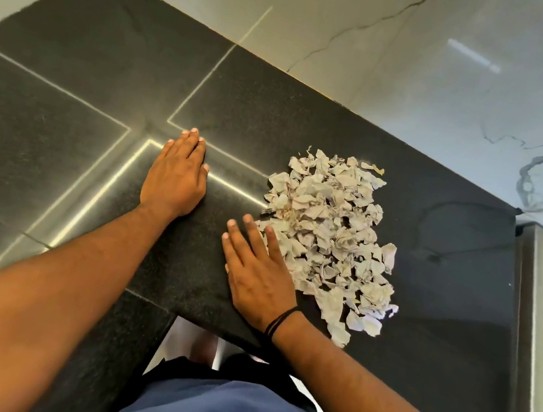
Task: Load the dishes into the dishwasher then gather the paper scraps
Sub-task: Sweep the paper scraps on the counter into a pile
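We see both the left hand [175,179] and right hand [256,269] spread flat on the speckled black stone bench [445,263]; crumpled pale paper scraps [332,234] lie heaped against the right fingers.

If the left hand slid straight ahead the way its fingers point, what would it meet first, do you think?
Probably nothing soon: the left hand lies flat on the dark countertop, fingers aimed at bare stone, then the marble wall. The paper scraps lie off to its right.
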A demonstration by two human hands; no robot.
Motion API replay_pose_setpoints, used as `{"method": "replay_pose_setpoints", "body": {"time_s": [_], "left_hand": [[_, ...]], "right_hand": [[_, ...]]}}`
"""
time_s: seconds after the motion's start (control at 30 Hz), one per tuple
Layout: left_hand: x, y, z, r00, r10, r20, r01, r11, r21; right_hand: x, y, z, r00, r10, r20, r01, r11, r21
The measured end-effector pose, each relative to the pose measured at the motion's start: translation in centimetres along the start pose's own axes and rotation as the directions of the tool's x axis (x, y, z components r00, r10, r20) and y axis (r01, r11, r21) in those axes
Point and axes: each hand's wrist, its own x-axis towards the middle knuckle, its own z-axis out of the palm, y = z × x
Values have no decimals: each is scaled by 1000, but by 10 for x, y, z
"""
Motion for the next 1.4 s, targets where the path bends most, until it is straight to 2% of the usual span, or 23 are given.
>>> {"method": "replay_pose_setpoints", "body": {"time_s": [0.27, 0.4, 0.47, 0.57, 0.67, 0.87, 1.07, 1.23, 1.4], "left_hand": [[0, 0, -1, 1000, -4, -11, 4, 1000, -10], [0, 0, 0, 1000, 4, -16, -4, 1000, -11], [0, 0, 1, 1000, 4, -18, -5, 1000, -9], [1, 1, 0, 1000, 7, -22, -7, 1000, -11], [0, 0, 0, 1000, 8, -26, -8, 1000, -13], [-1, 0, 0, 1000, 0, -23, 0, 999, -32], [-2, 2, 0, 1000, -13, -24, 12, 999, -34], [-2, 1, -2, 1000, -16, -21, 15, 999, -42], [-1, -1, 0, 1000, -28, 4, 28, 999, -35]], "right_hand": [[13, 57, 4, 998, 57, 37, -51, 990, -130], [10, 50, -7, 991, 115, -64, -120, 989, -84], [4, 27, -9, 992, 53, -111, -55, 998, -20], [0, -1, -2, 993, -105, -56, 106, 994, 18], [8, 9, 8, 991, -133, -8, 133, 991, -4], [26, 70, 4, 998, 58, 25, -56, 994, -95], [82, 54, -11, 997, 67, -41, -71, 992, -103], [135, 73, -12, 966, 219, 137, -194, 965, -174], [140, 116, -16, 865, 437, 246, -379, 891, -250]]}}
